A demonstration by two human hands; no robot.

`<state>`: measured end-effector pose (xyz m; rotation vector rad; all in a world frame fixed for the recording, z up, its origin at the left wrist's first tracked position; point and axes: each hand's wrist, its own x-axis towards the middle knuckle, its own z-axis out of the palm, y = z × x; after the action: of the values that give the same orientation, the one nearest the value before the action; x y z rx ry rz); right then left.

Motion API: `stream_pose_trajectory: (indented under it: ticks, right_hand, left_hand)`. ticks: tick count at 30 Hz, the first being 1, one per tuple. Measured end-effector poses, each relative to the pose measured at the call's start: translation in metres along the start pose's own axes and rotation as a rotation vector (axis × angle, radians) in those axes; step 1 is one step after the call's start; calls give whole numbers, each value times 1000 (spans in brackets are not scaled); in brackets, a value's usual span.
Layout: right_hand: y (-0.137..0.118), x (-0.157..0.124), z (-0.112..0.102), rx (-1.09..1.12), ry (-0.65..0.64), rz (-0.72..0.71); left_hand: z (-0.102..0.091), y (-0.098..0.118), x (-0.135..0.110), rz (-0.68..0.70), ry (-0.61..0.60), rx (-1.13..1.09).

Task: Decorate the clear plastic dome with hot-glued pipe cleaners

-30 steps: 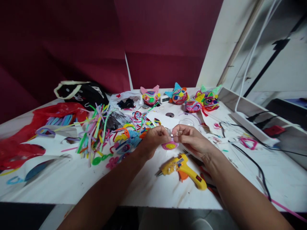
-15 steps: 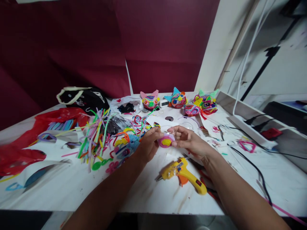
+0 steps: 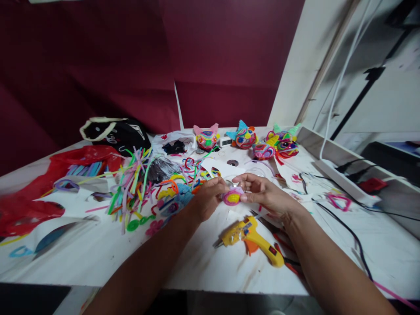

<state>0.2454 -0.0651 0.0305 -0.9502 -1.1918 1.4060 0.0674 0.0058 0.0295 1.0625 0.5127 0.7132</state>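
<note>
Between my two hands is a small round pipe-cleaner craft piece (image 3: 232,197), a yellow centre ringed in pink and lilac, with a clear part on its far side. My left hand (image 3: 210,199) pinches its left edge. From the right, my right hand (image 3: 262,195) grips it with the thumb near the yellow centre and the fingers curled behind. Both hands are held just over the table. Below them a yellow hot glue gun (image 3: 251,238) lies on its side, its nozzle pointing left.
Several pipe cleaners (image 3: 131,192) are heaped at the left, by a red plastic bag (image 3: 39,192). Colourful balls with pointed ears (image 3: 207,138) line the back, near a black bag (image 3: 114,135). A white power strip (image 3: 348,181) and black cables (image 3: 341,227) lie at right.
The craft piece has shifted slightly right and is turned a little in my fingers. Both hands keep their hold on it. The glue gun stays in place.
</note>
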Motion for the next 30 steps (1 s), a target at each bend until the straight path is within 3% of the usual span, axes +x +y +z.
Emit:
stream_pose_trajectory:
  ticks: [9, 21, 25, 30]
  right_hand:
    - [1, 1, -3, -37, -19, -10]
    - [0, 5, 3, -108, 44, -70]
    - [-7, 4, 5, -182, 141, -133]
    - [-54, -20, -10, -305, 383, -289]
  left_hand:
    - [0, 0, -1, -66, -2, -14]
    - [0, 3, 3, -31, 67, 24]
    - [0, 9, 5, -3, 87, 40]
    - [-6, 15, 5, 45, 118, 38]
